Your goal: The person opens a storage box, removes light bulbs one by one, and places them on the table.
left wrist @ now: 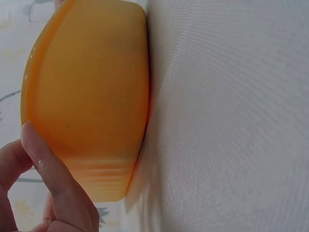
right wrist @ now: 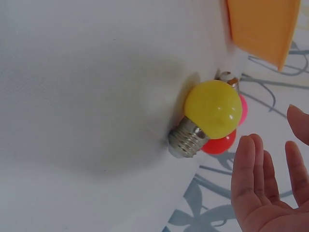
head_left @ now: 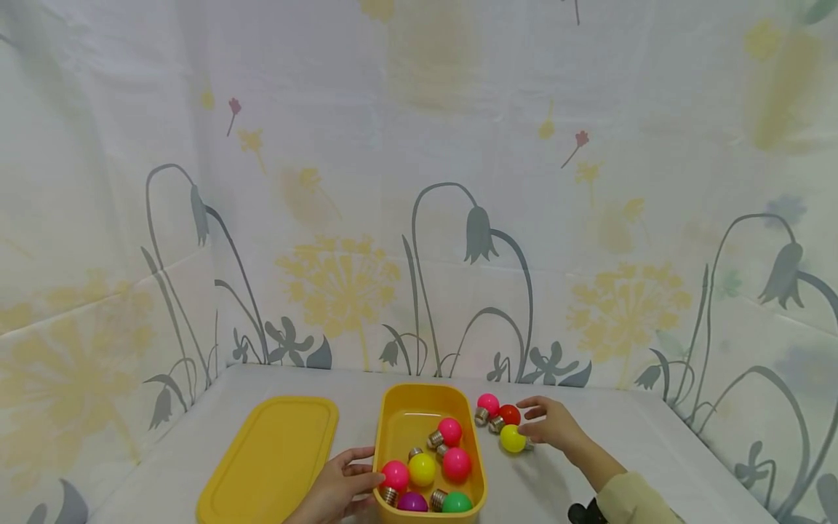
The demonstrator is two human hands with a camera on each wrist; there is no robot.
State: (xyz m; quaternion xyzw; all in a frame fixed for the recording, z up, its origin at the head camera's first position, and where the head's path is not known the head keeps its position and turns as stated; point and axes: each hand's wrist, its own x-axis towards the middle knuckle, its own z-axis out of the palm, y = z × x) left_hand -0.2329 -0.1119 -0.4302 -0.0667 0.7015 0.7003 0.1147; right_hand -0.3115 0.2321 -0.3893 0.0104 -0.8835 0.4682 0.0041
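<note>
A yellow plastic box (head_left: 428, 397) holds several round light bulbs, among them a yellow bulb (head_left: 422, 470), a green bulb (head_left: 457, 502) and a purple bulb (head_left: 412, 501). My left hand (head_left: 337, 486) grips the box's left rim near its front, beside a pink bulb (head_left: 396, 475). In the left wrist view, one finger of that hand lies against the rim. Right of the box, a yellow bulb (right wrist: 213, 108), a red bulb (head_left: 510, 415) and a pink bulb (head_left: 487, 404) lie close together on the table. Holding nothing, my right hand (head_left: 553, 426) hovers beside them, fingers spread.
A flat yellow lid (head_left: 275, 458) lies on the white-covered table, left of the box. Behind the table hangs a flower-printed cloth (head_left: 445, 306). A small black object (head_left: 585, 514) shows at the right sleeve.
</note>
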